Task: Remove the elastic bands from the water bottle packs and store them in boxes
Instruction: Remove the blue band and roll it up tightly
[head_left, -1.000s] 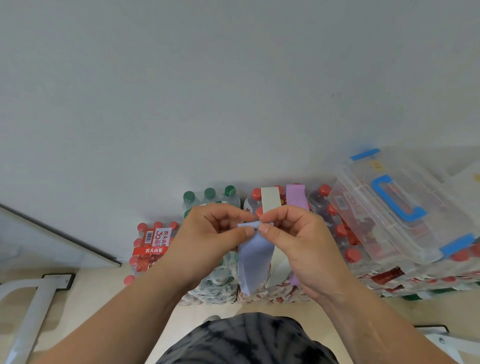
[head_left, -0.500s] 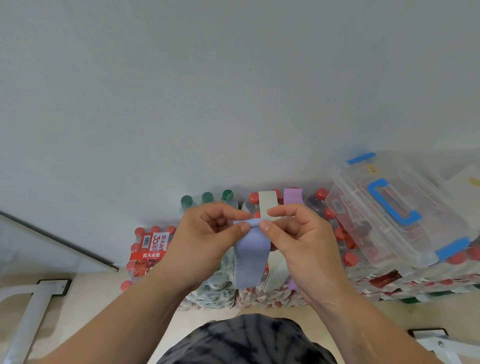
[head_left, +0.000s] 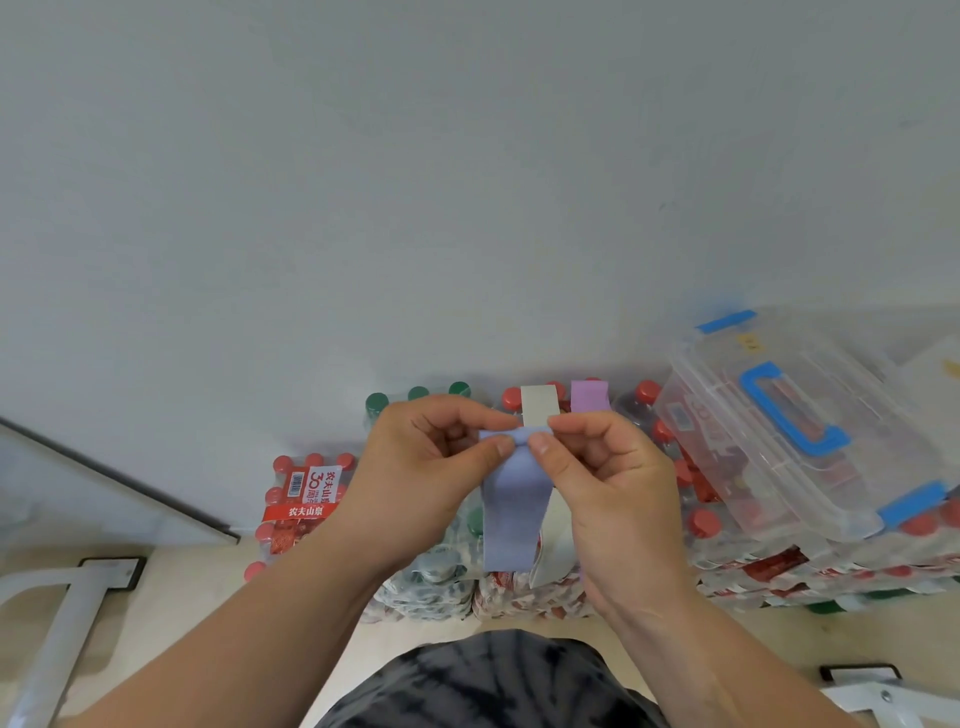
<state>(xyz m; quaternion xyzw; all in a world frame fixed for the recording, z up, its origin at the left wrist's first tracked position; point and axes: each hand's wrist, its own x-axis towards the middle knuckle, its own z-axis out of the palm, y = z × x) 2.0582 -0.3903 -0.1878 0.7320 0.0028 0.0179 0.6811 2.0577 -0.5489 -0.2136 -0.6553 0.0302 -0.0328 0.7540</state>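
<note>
Pinching on both sides: left hand (head_left: 431, 467) and right hand (head_left: 608, 483) each have thumb and forefinger closed on the top edge of the wide periwinkle-blue elastic band (head_left: 511, 514), other fingers curled. The band hangs left of the clear plastic storage box with blue latches (head_left: 727, 457), in front of the shrink-wrapped water bottle packs (head_left: 304, 499).

Progress, I judge: early. White band (head_left: 539, 405) and lilac band (head_left: 588, 397) are on a pack left of the box. The box lid appears shut, and I see nothing stored.

Blue band's long axis is near vertical, free end pointing down. It looks clear of the pack, though its lower end is hard to read.
</note>
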